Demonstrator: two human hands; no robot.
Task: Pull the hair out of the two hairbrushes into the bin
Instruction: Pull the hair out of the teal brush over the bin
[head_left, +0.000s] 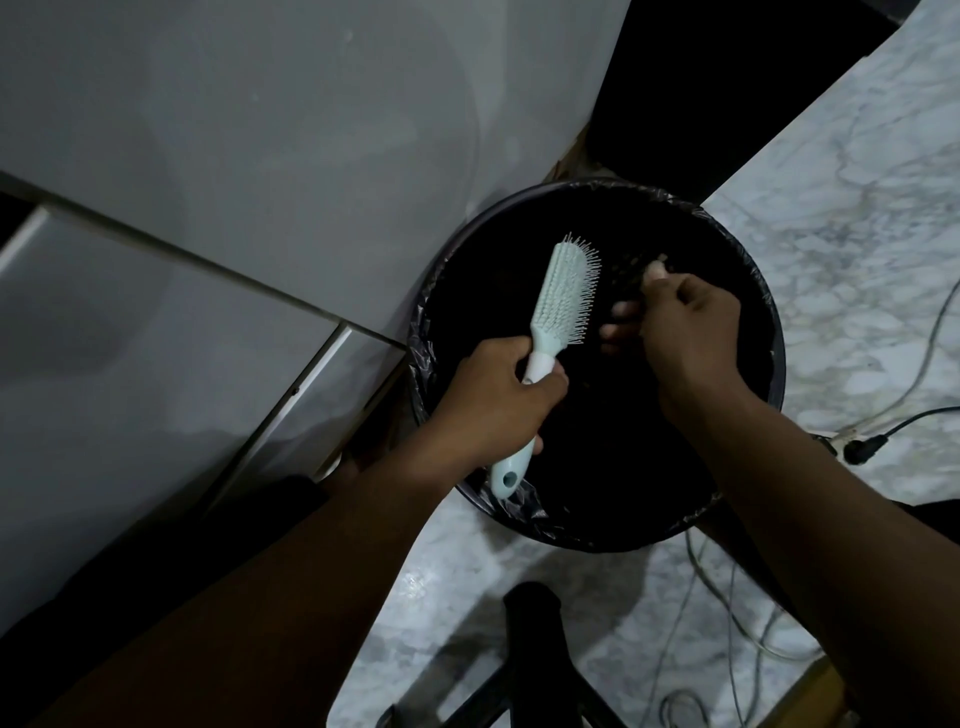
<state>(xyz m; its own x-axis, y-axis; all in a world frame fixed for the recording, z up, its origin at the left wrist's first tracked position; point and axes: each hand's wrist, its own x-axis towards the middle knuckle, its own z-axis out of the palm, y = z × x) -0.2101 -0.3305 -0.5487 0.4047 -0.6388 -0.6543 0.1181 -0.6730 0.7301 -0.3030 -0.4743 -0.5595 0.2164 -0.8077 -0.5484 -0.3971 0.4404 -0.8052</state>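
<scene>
Pale mint plastic hairbrush (563, 299) stands out against the dark mouth of the bin (774, 332), held over its left half with the bristles facing right. The left hand (493, 400) is wrapped closed around the brush handle, whose end pokes out below the fist over the bin's near-left rim. The right hand (685, 327) hovers over the middle of the bin, fingers pinched together on what looks like a dark tuft of hair (631, 273); against the black liner it is too dim to be sure how much is there. Only this one brush is in view, so the second one is somewhere out of frame.

Risks, as I judge them: loose strands can cling to the fingertips instead of dropping, or drift past the rim onto the marble floor (857, 208), since the pinch sits high above the liner. Tugging hard could also twist the brush in the fist.

Around the bin: a pale cabinet (208, 156) presses close on the left, cables (904, 400) trail across the floor to the right, and a dark chair base (535, 649) sits near the bottom edge, crowding the footing
</scene>
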